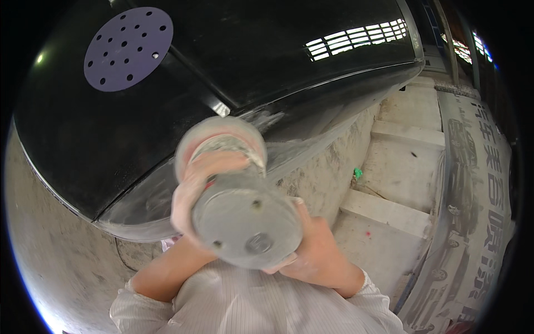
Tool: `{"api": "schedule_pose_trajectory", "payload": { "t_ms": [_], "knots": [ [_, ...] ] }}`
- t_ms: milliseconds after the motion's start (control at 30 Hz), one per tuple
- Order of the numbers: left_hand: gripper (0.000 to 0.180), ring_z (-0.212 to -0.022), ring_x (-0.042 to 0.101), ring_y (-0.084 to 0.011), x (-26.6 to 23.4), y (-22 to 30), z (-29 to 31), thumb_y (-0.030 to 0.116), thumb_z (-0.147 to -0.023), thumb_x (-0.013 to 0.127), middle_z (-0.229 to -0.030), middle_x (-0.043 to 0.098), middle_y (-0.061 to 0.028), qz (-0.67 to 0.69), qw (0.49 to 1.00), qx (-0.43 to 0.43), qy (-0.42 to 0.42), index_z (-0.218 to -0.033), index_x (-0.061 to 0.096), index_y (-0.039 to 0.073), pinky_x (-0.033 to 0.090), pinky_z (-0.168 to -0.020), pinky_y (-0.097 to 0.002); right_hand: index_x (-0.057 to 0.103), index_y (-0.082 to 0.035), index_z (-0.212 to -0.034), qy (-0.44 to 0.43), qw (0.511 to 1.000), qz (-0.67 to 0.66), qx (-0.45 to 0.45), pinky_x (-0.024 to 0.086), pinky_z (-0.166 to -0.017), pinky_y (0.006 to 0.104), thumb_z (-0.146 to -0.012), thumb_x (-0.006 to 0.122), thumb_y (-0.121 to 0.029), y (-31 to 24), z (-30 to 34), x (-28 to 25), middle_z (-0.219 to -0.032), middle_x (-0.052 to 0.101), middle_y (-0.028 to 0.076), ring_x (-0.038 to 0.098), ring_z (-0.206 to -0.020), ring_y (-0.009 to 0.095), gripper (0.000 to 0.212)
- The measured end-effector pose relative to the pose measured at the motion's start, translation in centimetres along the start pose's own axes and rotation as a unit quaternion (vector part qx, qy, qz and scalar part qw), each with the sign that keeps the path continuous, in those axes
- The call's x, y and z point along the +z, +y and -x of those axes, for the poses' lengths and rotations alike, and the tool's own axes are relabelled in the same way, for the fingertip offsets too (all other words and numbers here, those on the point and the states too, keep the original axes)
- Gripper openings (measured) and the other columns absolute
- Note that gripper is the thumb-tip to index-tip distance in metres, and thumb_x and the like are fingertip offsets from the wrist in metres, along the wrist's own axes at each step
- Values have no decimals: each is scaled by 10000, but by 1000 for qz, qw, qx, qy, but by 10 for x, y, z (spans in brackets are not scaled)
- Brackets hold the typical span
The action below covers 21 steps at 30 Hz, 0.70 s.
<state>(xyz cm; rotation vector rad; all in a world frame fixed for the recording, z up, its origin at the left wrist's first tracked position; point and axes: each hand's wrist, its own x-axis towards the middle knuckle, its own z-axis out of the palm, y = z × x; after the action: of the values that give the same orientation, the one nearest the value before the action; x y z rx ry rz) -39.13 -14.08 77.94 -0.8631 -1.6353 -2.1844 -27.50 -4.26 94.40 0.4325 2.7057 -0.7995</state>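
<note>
In both hands I hold a power sander (pixel 247 225), its round grey end toward me and its pale, dusty head leaning on the edge of the black car's bodywork (pixel 144 209). My left hand (pixel 189 189) wraps round the sander behind its head, with fingers across the top. On the right side of the grey body my right hand (pixel 314 247) grips, its thumb up along the edge. The sander and both hands are blurred. The head hides the spot where it meets the panel, which is smeared with whitish dust nearby.
A purple sanding disc (pixel 128 55) with several holes lies on the car's dark upper surface at the left. To the right, pale floor with raised steps (pixel 389 211) runs beside the car. A printed banner (pixel 470 217) covers the far right, and a green scrap (pixel 357 173) lies near the car.
</note>
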Motion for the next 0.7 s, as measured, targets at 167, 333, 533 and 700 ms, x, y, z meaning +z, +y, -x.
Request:
{"api": "schedule_pose_trajectory", "payload": {
  "t_ms": [167,333,533,700],
  "knots": [
    [1220,-1188,722,-426,75,-11,-54,560,-613,1036,-1366,699,-264,108,993,33,-23,-1512,538,-97,546,-1063,-554,652,32,-1357,174,978,110,35,623,-779,458,-840,869,-136,36,6,-30,-1024,776,188,782,-850,415,586],
    [1355,-1171,703,-392,163,-10,-97,630,-516,1012,-1407,697,-199,103,991,30,-79,-1597,517,-21,510,-1058,-510,759,41,-1111,193,970,79,124,589,-878,390,-842,835,-25,79,-4,-85,-1008,797,171,776,-932,349,287],
    [1311,-1185,720,-368,161,-7,-92,668,-532,990,-1374,735,-159,89,994,41,-50,-1566,542,-1,512,-1067,-506,684,46,-1299,214,970,-33,109,609,-839,383,-824,882,-64,90,5,-83,-1019,808,200,796,-924,397,526],
    [1162,-1155,772,-284,90,-8,-58,511,-612,1061,-1308,768,-127,-27,996,21,-84,-1515,566,-27,576,-1040,-434,457,54,-1501,-8,995,-49,82,616,-731,509,-852,897,-184,61,3,-78,-1003,756,286,763,-860,495,820]
  ]
}}
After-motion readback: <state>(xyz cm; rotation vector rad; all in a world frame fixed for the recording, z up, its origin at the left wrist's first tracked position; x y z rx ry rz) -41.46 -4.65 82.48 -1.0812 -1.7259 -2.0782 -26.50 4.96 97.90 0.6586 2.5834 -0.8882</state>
